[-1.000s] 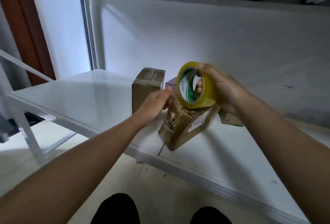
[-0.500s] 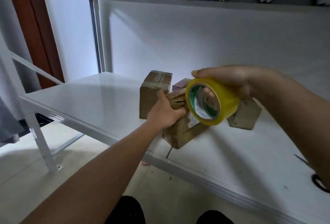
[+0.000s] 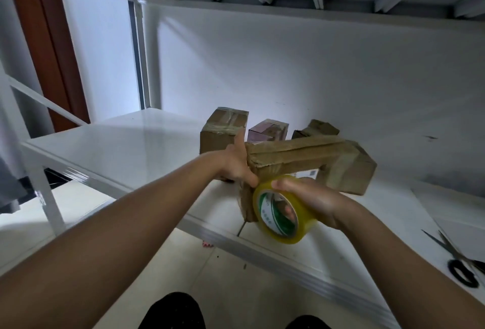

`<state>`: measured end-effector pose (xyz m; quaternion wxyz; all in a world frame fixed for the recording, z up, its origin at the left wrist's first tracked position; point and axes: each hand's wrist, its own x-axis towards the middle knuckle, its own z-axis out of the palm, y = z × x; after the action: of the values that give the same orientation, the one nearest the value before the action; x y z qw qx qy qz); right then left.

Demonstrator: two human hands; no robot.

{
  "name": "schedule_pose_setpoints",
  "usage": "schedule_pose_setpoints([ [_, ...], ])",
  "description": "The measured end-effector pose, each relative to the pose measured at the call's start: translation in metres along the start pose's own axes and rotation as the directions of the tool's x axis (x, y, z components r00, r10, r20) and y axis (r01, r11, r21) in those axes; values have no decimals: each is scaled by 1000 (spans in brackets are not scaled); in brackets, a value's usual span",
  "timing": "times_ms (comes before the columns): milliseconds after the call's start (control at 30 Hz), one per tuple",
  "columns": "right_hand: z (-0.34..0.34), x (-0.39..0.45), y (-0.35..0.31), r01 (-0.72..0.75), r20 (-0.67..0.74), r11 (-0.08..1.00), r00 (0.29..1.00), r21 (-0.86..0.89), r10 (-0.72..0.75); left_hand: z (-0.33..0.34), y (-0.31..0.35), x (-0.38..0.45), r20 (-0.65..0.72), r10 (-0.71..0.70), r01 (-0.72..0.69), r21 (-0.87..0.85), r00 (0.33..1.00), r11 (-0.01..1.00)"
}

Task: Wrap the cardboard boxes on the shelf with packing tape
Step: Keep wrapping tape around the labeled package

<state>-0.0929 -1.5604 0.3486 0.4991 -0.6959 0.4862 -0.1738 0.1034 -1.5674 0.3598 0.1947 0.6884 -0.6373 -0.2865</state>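
Box (image 3: 294,156), long, cardboard, taped, held over white shelf (image 3: 126,145).
Left hand (image 3: 236,166) grips box's near end, thumb up; right hand (image 3: 312,198) grasps yellow tape roll (image 3: 282,210), fingers through core, roll just under box. Behind on shelf: taped box (image 3: 223,129), purple box (image 3: 267,129), two more cardboard boxes. Scissors (image 3: 456,258) lie at right.

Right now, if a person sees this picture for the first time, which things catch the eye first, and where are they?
The yellow roll of packing tape stands out first, gripped by the right hand at the front edge of the white shelf. Just above it, the left hand holds one end of a long cardboard box already banded with tape. Behind it stand more small boxes, and black-handled scissors lie at the far right.
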Motion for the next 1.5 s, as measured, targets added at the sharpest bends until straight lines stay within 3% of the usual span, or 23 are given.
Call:
schedule_pose_setpoints([
  [67,6,3,3,19,-13,999,1000,42,-18,-17,4,-3,205,-131,86,215,970,973],
  [133,11,8,5,17,-46,994,999,111,-12,-32,11,-6,353,-121,24,267,928,963],
  [167,13,10,7,15,-56,992,998,127,-7,-36,16,-8,336,-40,-41,231,941,972],
  [267,19,18,8,18,-66,990,998,140,-9,-33,33,-10,70,170,-182,211,983,960],
  [367,25,22,13,-6,-107,981,994,192,27,-11,35,1,47,271,-269,373,961,888],
  [500,27,17,20,22,-118,974,993,227,5,4,28,12,-114,361,-182,701,926,689],
  [567,17,9,15,100,-115,972,990,213,-76,7,31,13,-178,371,-122,745,911,656],
  [633,1,1,7,187,-130,971,977,151,-168,5,32,16,-221,292,-88,639,931,765],
  [733,-25,-4,-4,321,-232,947,923,30,-306,2,26,16,-251,107,-70,149,962,986],
  [800,-38,-4,-8,365,-268,930,894,-27,-359,16,18,11,-146,-31,2,-194,989,981],
  [867,-41,1,-5,353,-255,933,898,-67,-358,39,6,6,57,-176,184,-364,983,913],
  [933,-32,8,5,336,-261,941,906,-37,-333,56,-9,1,180,-231,278,-309,956,909],
  [1033,-13,20,14,371,-267,927,901,63,-342,59,-29,3,131,-222,237,-113,966,965],
  [1100,-8,24,14,374,-277,921,901,108,-333,53,-28,0,138,-215,228,-86,967,970],
  [1233,-15,23,16,312,-221,939,935,143,-277,43,-19,10,129,-251,281,-361,959,889],
  [1300,-15,21,17,325,-228,939,929,116,-293,47,-14,16,87,-246,260,-399,965,879],
  [1400,-13,20,14,306,-230,949,931,68,-284,62,-16,26,29,-211,213,-148,977,966],
  [1500,-16,19,-4,244,-183,962,947,-124,-263,65,-22,32,-85,-194,199,64,977,978],
])
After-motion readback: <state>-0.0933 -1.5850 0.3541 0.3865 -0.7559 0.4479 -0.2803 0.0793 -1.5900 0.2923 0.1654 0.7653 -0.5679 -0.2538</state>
